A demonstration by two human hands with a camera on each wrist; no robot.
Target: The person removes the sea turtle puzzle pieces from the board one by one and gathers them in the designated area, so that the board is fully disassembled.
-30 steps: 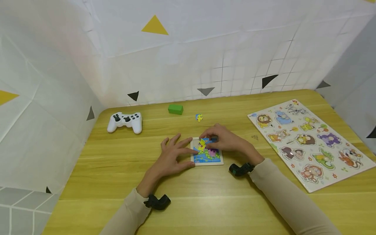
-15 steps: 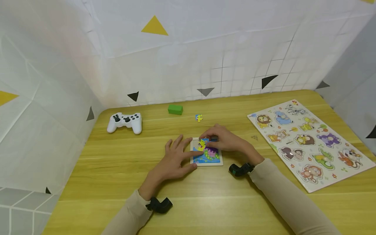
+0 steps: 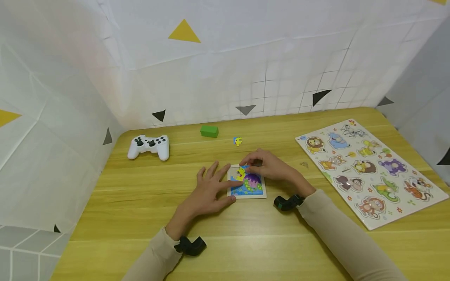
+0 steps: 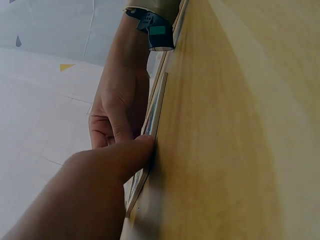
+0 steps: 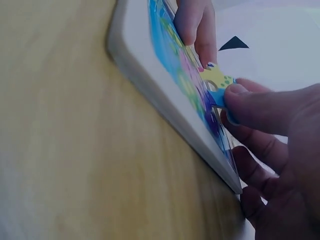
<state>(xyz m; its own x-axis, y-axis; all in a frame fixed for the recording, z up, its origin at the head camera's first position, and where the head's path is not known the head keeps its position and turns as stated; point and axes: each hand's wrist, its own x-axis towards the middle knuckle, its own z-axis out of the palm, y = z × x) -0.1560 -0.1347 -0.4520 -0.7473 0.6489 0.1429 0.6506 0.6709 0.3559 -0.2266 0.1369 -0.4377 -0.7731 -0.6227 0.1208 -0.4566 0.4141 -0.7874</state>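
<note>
A small jigsaw puzzle (image 3: 254,190) in a pale frame lies on the wooden table, with a yellow figure and a purple shape on blue. My right hand (image 3: 268,166) is over its upper part. Between thumb and forefinger it pinches a yellow-and-blue puzzle piece (image 5: 217,89), tilted up from the picture in the right wrist view. My left hand (image 3: 209,193) has its fingers spread at the left side of the frame, one straight finger reaching onto the picture. In the left wrist view its thumb (image 4: 137,150) touches the frame's edge.
Beyond the frame lies a loose yellow-and-blue puzzle piece (image 3: 238,141). A green block (image 3: 209,131) and a white game controller (image 3: 149,146) stand toward the back left. A large animal puzzle board (image 3: 372,175) covers the right side. White sheeting (image 3: 211,78) rises behind the table.
My left hand has shifted slightly right, its forefinger farther onto the picture. The right hand's fingers have moved a little up and left with the piece, uncovering more of the purple shape.
</note>
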